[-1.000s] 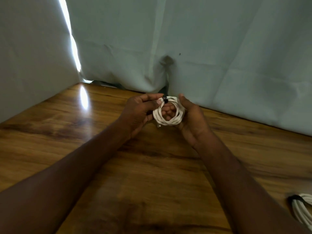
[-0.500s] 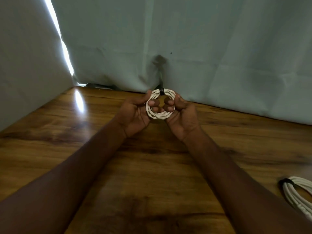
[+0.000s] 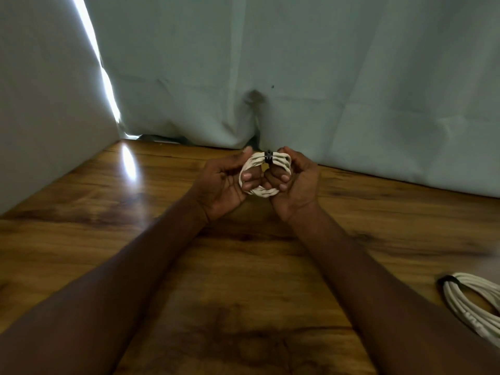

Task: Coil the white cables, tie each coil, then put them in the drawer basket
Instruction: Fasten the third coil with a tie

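A small coil of white cable (image 3: 261,191) is held upright above the wooden table, near its far edge. A black tie (image 3: 268,157) wraps the top of the coil. My left hand (image 3: 221,182) grips the coil's left side, thumb on top and fingertips poking through the ring. My right hand (image 3: 299,182) grips the right side the same way. A second white cable coil (image 3: 472,301) with a black tie (image 3: 447,280) lies flat on the table at the right edge, partly cut off by the frame. No drawer basket is in view.
The wooden table (image 3: 243,280) runs to a pale green curtain (image 3: 324,77) along the back and left. A bright slit of light (image 3: 108,85) shows at the left corner and glares on the tabletop.
Both hands turned palms up, so the coil now faces me with the black tie on top. The view shifted slightly, showing more of the second coil at right.
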Tool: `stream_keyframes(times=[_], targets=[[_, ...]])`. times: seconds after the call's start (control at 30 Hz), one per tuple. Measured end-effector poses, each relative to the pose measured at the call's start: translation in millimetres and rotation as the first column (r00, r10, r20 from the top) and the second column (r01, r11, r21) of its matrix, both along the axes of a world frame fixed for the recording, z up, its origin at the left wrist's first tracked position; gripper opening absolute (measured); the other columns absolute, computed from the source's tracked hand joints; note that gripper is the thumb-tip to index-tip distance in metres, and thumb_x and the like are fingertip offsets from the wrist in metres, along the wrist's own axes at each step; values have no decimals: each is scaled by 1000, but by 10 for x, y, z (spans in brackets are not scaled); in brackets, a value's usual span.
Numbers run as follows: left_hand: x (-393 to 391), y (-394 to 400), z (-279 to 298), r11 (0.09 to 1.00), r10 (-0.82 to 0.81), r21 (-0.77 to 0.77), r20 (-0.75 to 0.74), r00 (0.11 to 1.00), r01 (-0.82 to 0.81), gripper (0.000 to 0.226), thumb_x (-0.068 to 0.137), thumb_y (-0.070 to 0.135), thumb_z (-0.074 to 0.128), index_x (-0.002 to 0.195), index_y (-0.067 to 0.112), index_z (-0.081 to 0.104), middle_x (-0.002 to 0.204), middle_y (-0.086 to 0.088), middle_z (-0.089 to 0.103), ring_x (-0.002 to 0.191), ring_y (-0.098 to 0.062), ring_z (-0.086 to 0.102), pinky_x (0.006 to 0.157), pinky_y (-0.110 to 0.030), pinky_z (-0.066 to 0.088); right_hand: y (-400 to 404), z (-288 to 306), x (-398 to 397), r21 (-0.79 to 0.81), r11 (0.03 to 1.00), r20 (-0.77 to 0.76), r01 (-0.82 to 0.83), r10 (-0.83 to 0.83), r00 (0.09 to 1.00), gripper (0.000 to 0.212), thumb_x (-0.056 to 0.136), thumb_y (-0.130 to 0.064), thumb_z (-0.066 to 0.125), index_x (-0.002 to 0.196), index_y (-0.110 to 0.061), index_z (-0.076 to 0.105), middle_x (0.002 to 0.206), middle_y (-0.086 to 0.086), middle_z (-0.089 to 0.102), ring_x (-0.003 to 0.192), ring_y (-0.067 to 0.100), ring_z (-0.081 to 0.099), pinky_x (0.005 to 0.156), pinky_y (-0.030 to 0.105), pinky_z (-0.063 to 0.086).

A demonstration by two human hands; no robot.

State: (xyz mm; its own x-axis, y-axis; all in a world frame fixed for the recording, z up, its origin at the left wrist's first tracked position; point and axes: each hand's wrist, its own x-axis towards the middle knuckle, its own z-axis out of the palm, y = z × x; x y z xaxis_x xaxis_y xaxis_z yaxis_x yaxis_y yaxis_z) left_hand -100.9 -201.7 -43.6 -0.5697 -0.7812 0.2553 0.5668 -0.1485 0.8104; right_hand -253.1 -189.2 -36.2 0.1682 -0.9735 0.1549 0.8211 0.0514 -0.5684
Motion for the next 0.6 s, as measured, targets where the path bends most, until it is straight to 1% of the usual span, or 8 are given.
stream_keyframes(times=[0.07, 0.13, 0.2, 0.27, 0.37, 0.43, 0.53, 0.6], targets=[[14, -10, 24, 1000, 22, -12, -65, 998, -23, 27, 104, 21, 43, 127, 6, 38, 73, -2, 48, 66, -14, 44, 86, -36, 43, 5, 33, -51, -70, 996, -7, -48, 47, 999, 19, 90, -20, 54, 78, -6, 56, 51, 2, 42, 41, 12, 37, 56, 30, 33], [37, -21, 17, 994, 83, -56, -104, 991, -89, 7, 104, 12, 42, 107, 7, 46, 75, -4, 48, 69, -15, 45, 85, -37, 49, 27, 26, -89, -125, 992, -44, -34, 28, 999, 13, 91, -12, 54, 98, -4, 61, 61, 5, 49, 51, 13, 43, 65, 32, 39], [60, -19, -10, 983, 158, -78, -113, 981, -167, 6, 98, 9, 51, 92, 10, 51, 75, -5, 47, 70, -16, 44, 80, -36, 43, 31, 14, -96, -165, 986, -131, 5, -27, 991, 15, 96, -6, 52, 107, -4, 60, 70, 6, 55, 61, 12, 48, 69, 30, 45], [75, -15, -29, 973, 201, -91, -111, 973, -211, 7, 93, 9, 59, 89, 12, 53, 75, -7, 46, 70, -17, 43, 76, -34, 37, 41, 8, -88, -205, 977, -250, 52, -103, 963, 14, 102, -4, 50, 109, -6, 61, 80, 5, 62, 68, 10, 53, 72, 28, 52], [86, -76, -58, 959, 261, -91, -74, 962, -267, 5, 96, 7, 55, 93, 12, 54, 79, -7, 53, 73, -15, 47, 75, -31, 41, 34, -6, -116, -213, 973, -343, 92, -163, 925, 14, 104, -3, 51, 108, -9, 63, 88, 6, 67, 72, 10, 60, 72, 25, 57], [79, -131, -60, 953, 284, -95, -43, 958, -287, 4, 97, 8, 55, 102, 9, 56, 93, -10, 64, 83, -16, 58, 86, -34, 51, 21, -8, -156, -201, 974, -351, 104, -171, 921, 14, 104, -4, 52, 109, -8, 63, 94, 6, 73, 77, 12, 66, 75, 27, 59], [59, -175, -62, 917, 382, -149, 55, 922, -371, 10, 104, 9, 53, 109, 7, 61, 117, -19, 64, 104, -27, 62, 99, -44, 51, 40, 18, -180, -255, 956, -373, 146, -237, 897, 15, 101, -1, 56, 112, -6, 64, 96, 9, 74, 80, 15, 69, 73, 29, 62], [55, -194, -74, 852, 522, -175, 191, 832, -494, 15, 105, 16, 53, 107, 11, 67, 113, -12, 69, 104, -25, 64, 95, -43, 52, 89, 35, -176, -416, 880, -496, 231, -432, 753, 21, 95, 4, 63, 115, -3, 65, 98, 10, 74, 82, 15, 71, 74, 27, 59]])
